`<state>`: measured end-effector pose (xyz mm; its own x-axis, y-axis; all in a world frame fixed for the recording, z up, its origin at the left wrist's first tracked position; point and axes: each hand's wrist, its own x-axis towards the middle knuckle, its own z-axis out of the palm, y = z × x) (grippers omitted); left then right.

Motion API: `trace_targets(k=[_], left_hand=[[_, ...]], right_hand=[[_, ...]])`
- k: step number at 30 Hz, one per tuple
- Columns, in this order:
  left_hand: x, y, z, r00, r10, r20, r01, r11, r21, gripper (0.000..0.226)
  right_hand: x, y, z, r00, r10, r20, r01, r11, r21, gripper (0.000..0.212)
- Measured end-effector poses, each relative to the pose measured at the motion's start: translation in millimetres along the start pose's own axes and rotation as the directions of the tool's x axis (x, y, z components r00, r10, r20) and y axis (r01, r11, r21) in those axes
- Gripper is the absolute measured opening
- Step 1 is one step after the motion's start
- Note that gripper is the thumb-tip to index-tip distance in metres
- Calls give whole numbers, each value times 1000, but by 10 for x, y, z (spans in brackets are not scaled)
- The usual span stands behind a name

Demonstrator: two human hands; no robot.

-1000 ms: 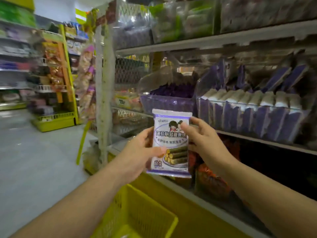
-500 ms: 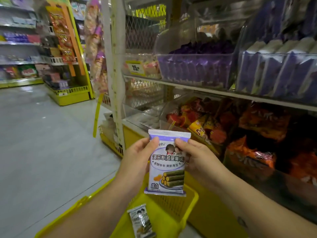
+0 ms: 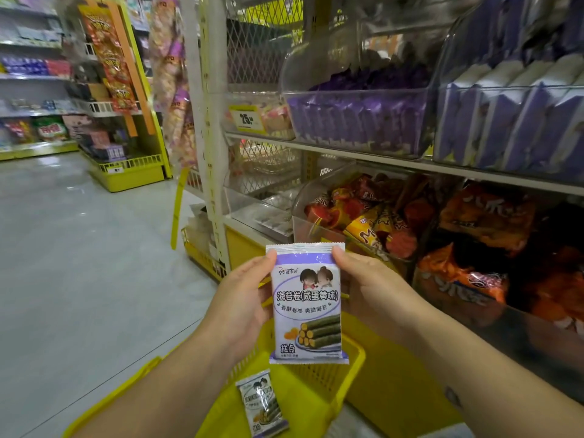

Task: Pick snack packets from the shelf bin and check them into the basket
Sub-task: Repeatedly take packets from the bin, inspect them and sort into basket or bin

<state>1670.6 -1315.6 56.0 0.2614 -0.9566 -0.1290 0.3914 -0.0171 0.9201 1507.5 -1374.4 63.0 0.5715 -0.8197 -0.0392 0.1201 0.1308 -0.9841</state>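
Packet (image 3: pixel 308 303) upright in the lower centre of the frame, its front label facing me, held above the yellow basket (image 3: pixel 319 380) at the bottom edge. The step in hand, I judge, is the check before the drop. I should hold it flat and steady enough to read the label, with my thumbs off the print. Then I should lower it close to the basket floor and release it beside the other packet (image 3: pixel 264 403) lying there, rather than tossing it from height.

My left hand (image 3: pixel 243 298) pinches the packet's left edge, thumb on the front near the top corner, fingers hidden behind. My right hand (image 3: pixel 373 289) pinches the upper right corner likewise. Both forearms reach in from the bottom corners of the frame. The shelf bin (image 3: pixel 357 121) of purple packets sits in the upper right.
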Motion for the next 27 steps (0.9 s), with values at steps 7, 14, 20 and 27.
trace_targets(k=[7,14,20,27], left_hand=[[-40,137,-41,998,-45,-49,37,986,-161,32],[-93,170,-232,913,-179,366,78,958,275,43],[-111,32,-226,919,-13,393,-152,911,384,62],[-120,-36,-150,913,189,362,-338,847,411,71]], right_hand=[[-129,-2,-82,947,165,275,-135,983,-125,42],[-143,0,-98,970,185,157,-198,978,70,28],[-130,-48,-93,984,175,42,-180,969,172,43],[-121,-47,-68,990,139,12,-137,949,285,41]])
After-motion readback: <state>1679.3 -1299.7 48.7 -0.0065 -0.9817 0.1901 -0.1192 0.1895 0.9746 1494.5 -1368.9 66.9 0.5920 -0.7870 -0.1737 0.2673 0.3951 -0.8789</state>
